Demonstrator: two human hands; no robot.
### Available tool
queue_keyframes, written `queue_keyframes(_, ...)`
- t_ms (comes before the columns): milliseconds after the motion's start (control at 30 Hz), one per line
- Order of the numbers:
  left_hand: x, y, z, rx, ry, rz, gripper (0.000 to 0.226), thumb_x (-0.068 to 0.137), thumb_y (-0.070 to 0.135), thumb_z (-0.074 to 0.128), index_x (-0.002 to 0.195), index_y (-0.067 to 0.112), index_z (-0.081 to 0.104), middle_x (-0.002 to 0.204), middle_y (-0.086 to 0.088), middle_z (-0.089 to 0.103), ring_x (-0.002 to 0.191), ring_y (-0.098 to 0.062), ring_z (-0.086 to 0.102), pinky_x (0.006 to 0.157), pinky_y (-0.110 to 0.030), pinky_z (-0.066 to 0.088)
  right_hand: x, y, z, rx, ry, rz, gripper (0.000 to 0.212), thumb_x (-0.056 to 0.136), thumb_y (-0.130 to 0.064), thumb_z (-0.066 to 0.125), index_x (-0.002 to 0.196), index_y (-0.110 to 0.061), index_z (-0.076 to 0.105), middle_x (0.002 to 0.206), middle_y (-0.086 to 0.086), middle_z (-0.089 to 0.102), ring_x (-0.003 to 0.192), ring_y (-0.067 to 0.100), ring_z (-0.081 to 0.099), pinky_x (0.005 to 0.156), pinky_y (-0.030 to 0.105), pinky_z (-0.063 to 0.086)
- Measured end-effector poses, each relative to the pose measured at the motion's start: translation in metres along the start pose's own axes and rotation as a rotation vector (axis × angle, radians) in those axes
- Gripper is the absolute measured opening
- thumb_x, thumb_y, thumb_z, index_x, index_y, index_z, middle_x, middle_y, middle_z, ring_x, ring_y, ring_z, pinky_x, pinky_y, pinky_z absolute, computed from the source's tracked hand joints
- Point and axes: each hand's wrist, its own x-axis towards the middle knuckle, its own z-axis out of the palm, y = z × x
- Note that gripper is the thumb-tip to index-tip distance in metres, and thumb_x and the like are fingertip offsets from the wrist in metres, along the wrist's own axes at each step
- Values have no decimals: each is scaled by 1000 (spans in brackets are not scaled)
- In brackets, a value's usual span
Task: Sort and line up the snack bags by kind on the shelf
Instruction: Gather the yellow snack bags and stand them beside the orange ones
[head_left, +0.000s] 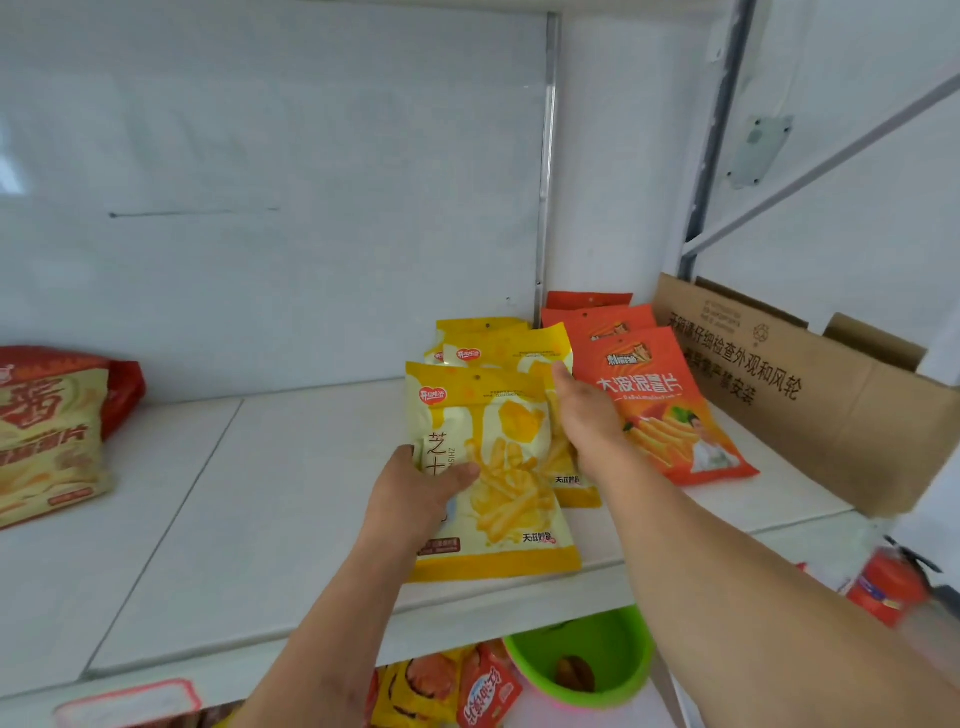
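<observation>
At centre frame, on the white shelf (260, 519), your left hand (415, 499) grips the front yellow bag (514, 467), thumb curled over its face, at the head of a row of yellow bags running back to the wall. Your right hand (587, 415) lies with straight fingers against the second yellow bag (519, 345), just beside the orange bags (670, 405) at right. A red bag (47, 431) lies at far left, well apart.
</observation>
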Motion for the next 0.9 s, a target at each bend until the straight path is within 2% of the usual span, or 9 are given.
queue_keyframes(133,2,5,22,21,48,0,37,80,36,81,104,19,59,96,2,72,83,-16,69,67,-33,55,5,-1,-4,2,-78,-47,54,96,-66,39,105,-19,66,119,7,67,99,20,58,93,36,43)
queue_keyframes(267,6,6,40,40,69,-16,41,79,39,81,105,21,57,97,3,71,85,-18,70,76,-40,60,13,4,-7,-37,-169,-33,80,87,-76,43,140,-17,52,141,2,55,130,24,50,108,40,39)
queue_keyframes(300,7,5,43,42,73,-17,41,79,40,81,106,21,57,97,3,71,85,-18,70,77,-41,60,15,8,-6,-45,-181,-45,80,86,-75,47,143,-19,50,139,-1,56,129,22,51,107,40,39)
queue_keyframes(400,10,4,47,40,92,-20,41,78,41,81,105,22,56,97,4,71,85,-18,71,78,-43,61,19,14,-3,-18,-219,-89,60,91,-60,57,137,-23,53,124,-9,60,114,14,55,97,33,43)
queue_keyframes(500,16,4,50,50,107,-17,43,77,44,81,105,23,56,97,5,72,86,-19,71,79,-44,61,27,18,2,-25,-204,-118,56,90,-57,60,134,-23,55,125,-4,64,113,18,60,98,36,48)
queue_keyframes(633,24,3,54,73,121,-13,43,78,45,81,104,22,56,97,5,71,87,-18,70,78,-42,60,40,20,9,-32,-193,-125,49,92,-51,62,130,-22,57,117,-5,64,103,15,60,91,31,47)
queue_keyframes(767,32,6,58,88,137,-16,42,79,43,80,104,21,55,96,6,69,85,-14,68,67,-33,56,49,23,16,-59,-171,-130,40,92,-47,64,122,-20,60,107,-5,64,98,16,60,82,27,42)
queue_keyframes(900,37,6,61,107,151,-12,44,80,43,80,105,19,54,95,8,67,83,-12,65,61,-28,51,55,24,21,-109,-156,-137,40,91,-46,65,120,-19,60,105,-5,65,101,19,62,84,28,45)
